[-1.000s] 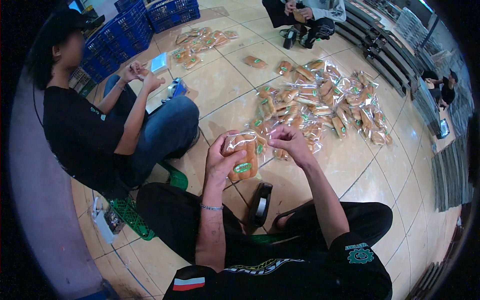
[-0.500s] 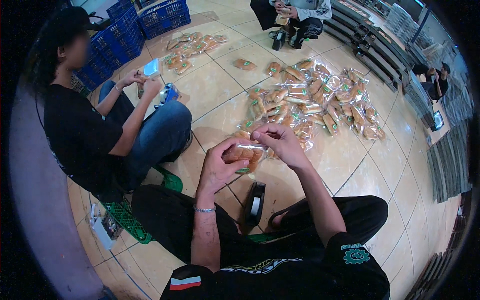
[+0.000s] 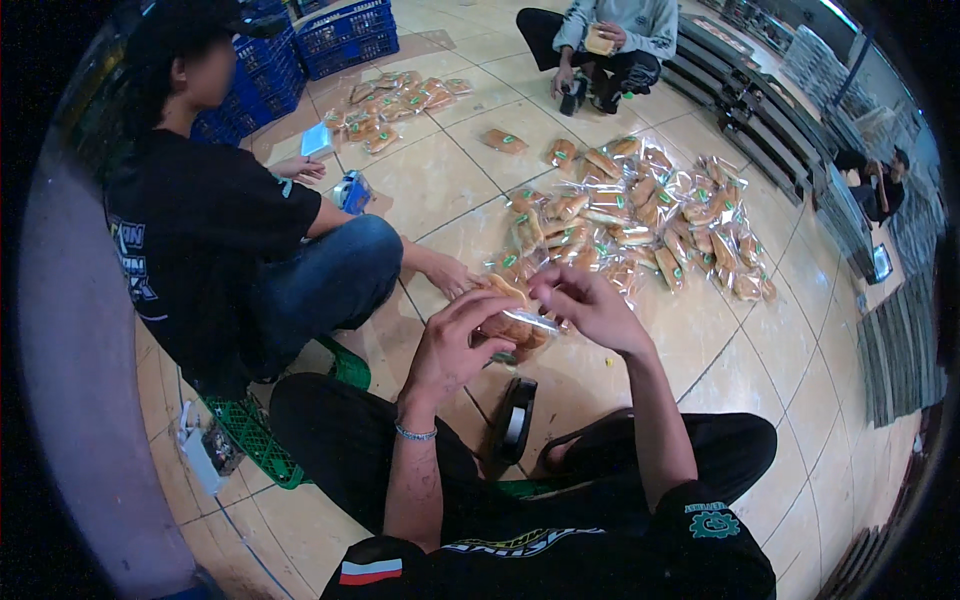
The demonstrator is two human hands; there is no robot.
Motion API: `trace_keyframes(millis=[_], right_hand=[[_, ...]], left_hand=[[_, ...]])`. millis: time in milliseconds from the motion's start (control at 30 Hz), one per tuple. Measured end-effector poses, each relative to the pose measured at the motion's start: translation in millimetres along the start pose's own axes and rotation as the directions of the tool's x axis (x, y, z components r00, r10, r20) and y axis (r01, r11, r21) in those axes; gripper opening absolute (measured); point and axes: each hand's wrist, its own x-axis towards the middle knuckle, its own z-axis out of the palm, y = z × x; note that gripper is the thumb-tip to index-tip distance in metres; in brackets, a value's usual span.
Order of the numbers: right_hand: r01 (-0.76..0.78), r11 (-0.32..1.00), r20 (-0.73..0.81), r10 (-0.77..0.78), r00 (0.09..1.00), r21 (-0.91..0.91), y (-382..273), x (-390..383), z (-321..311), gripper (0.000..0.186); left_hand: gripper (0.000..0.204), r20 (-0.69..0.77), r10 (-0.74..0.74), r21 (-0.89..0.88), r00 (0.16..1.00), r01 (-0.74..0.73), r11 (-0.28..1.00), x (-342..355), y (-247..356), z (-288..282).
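- Left hand [image 3: 452, 345] grips a wrapped bun [image 3: 508, 322], fingers curled around it.
- Right hand [image 3: 588, 305] pinches the bun's wrapper.
- Tape dispenser [image 3: 515, 417] lies near; bun pile [image 3: 640, 215] far right.

My left hand [image 3: 455, 345] covers most of the bun [image 3: 510, 322] I hold, and the wrap's near end is hidden behind my fingers. My knees hide part of the green crate [image 3: 265, 440]. The far stacks [image 3: 905, 350] blur at the rim.
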Motion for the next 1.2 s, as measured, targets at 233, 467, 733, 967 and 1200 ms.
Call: trace_keyframes(millis=[233,467,733,967,1200], right_hand=[[0.24,0.857,0.714,0.192,0.673,-0.457,26,4,-21,0.035],[-0.177,0.984,0.011,0.177,0.984,0.01,50,21,-44,0.03],[-0.258,0.768,-0.295,0.094,0.951,-0.586,201,44,-103,0.077],[-0.486,0.291,-0.432,0.23,0.872,-0.824,284,-31,-34,0.089],[-0.544,0.633,-0.39,0.382,0.838,-0.551,264,-4,-29,0.076]], left_hand=[[0.08,0.084,-0.127,-0.165,0.988,0.139,0.976,-2,-5,-1],[0.034,-0.467,-0.162,-0.208,0.869,0.071,0.976,-1,-34,-1],[0.017,-0.516,-0.349,-0.454,0.782,0.095,0.886,4,-43,2],[0.018,-0.46,-0.381,-0.44,0.802,0.166,0.882,-9,-50,1],[0.025,-0.292,-0.404,-0.421,0.867,0.263,0.868,-4,-54,14]])
